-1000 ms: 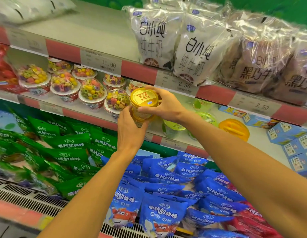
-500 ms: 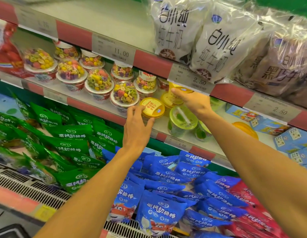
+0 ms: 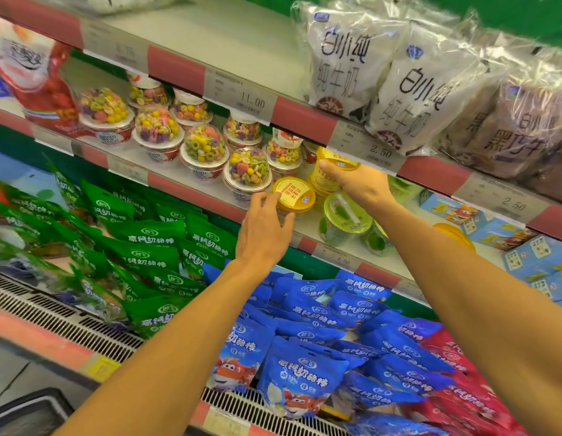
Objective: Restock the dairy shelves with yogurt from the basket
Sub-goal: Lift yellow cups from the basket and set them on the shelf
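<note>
Item: yellow-lidded yogurt cup (image 3: 294, 195), front edge of the middle shelf (image 3: 191, 187), just right of the cereal-topped yogurt cups (image 3: 246, 174).

Left hand (image 3: 264, 228): my fingers curl round the near side of this cup from below and to the left, thumb near the lid rim. The cup appears to stand on the shelf.

Right hand (image 3: 356, 184): reaches deeper, fingers wrapped on a second yellow yogurt cup (image 3: 331, 166), which sits on top of another yellow cup, close under the price rail (image 3: 364, 146) of the shelf above.

Risks, as I judge them:
- The front cup sits near the shelf lip; a careless release or a brush from my left wrist could tip it off onto the blue cheese-stick bags (image 3: 305, 369) below.
- The upper cup has little headroom; a lift could knock the lid against the rail.
- The stack may topple onto the green-lidded cup (image 3: 344, 218) beside it if set off-centre.
- My right forearm passes over the green-lidded cup and could nudge it.

Basket: not in view.
</note>
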The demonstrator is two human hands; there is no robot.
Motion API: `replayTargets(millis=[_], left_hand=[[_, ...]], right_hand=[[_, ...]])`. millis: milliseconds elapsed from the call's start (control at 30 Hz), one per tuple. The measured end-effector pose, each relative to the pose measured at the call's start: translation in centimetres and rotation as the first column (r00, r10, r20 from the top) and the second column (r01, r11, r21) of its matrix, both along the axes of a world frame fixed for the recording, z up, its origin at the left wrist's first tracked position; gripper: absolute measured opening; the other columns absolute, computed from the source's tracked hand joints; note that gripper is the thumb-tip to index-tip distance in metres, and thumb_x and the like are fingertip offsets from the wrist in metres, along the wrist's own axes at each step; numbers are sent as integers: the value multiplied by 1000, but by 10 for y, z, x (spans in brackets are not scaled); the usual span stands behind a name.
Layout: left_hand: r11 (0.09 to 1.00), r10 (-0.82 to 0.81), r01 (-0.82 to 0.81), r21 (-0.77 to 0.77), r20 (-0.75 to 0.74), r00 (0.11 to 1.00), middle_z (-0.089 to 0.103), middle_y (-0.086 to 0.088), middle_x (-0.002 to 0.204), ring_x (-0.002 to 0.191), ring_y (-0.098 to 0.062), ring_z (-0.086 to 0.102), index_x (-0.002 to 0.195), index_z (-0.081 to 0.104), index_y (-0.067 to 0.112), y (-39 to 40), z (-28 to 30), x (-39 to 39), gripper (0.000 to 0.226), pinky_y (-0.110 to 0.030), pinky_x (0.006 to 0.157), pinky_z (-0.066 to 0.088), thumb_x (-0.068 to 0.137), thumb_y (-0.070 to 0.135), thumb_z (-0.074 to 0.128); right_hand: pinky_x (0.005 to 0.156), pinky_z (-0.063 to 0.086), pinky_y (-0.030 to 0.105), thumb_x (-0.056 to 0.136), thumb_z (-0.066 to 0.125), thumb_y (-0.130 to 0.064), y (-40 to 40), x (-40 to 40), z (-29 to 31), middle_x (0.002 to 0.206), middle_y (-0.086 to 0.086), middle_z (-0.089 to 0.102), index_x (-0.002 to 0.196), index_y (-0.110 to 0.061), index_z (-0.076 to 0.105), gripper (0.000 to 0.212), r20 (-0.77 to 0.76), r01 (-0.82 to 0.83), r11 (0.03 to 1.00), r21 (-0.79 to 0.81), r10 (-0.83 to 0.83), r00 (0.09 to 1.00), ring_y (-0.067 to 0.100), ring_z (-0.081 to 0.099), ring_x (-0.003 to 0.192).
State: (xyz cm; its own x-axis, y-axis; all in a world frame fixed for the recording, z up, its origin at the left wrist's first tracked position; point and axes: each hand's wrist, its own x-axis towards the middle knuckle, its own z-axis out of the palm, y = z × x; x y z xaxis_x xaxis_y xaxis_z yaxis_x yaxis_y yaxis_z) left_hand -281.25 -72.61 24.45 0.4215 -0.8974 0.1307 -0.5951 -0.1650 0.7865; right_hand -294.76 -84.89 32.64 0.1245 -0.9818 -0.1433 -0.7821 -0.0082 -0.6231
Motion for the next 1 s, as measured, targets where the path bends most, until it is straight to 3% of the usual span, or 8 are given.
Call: replayTargets(millis=[100,167,233,300,633,733,833,1000], left_hand=[[999,25,-25,-23,-15,1000,46,1,136,113,-22,56,142,48,21,24,11,15,47,-39,87,49,98,38,56],[997,64,-66,-35,-38,997,48,2,138,120,-20,53,141,49,21,47,17,32,47,-37,94,46,99,40,55],[994,95,-98,-47,-45,994,49,0,141,126,-19,49,142,49,20,65,24,48,48,-35,101,42,99,40,54],[986,162,-163,-19,-46,986,49,-1,143,128,-20,48,143,49,19,110,33,83,49,-36,105,41,99,42,54],[888,457,-454,72,-34,889,64,0,123,110,-17,60,129,60,23,314,38,190,38,-39,95,49,98,43,53],[801,598,-589,104,-93,796,68,1,114,103,-14,63,120,63,25,390,13,206,27,-34,93,51,97,37,56],[728,681,-655,202,-114,723,64,5,113,98,-7,59,123,62,21,451,-18,206,28,-14,84,45,99,33,57],[573,805,-720,391,-103,584,63,0,120,111,-18,60,125,59,22,551,-131,207,31,-27,89,44,98,36,57]], right_hand=[[78,46,38,86,56,-72,27,8,10,78,4,63,69,-10,62,64,11,52,989,-140,-51,999,22,60,81],[64,44,39,90,59,-63,49,13,11,61,3,51,60,-8,50,63,32,-7,952,-307,18,999,18,49,60],[83,49,35,91,62,-55,70,17,9,96,5,66,98,-9,66,46,34,-100,913,-396,124,992,17,59,90],[98,41,28,93,64,-46,111,42,7,124,-4,60,127,-17,59,45,41,-233,892,-388,269,962,10,52,115],[96,48,27,87,64,-46,269,161,-18,112,-8,67,121,-20,63,43,149,-575,777,-258,620,771,9,63,103],[95,50,31,86,63,-45,322,196,-43,110,-9,66,120,-19,65,42,155,-680,709,-185,705,692,10,63,102],[96,52,36,84,62,-46,364,218,-73,108,-12,66,118,-20,65,42,165,-747,657,-101,752,638,11,65,103],[94,52,38,90,65,-41,444,259,-180,115,-8,67,122,-22,62,37,108,-870,488,66,864,492,10,63,104]])
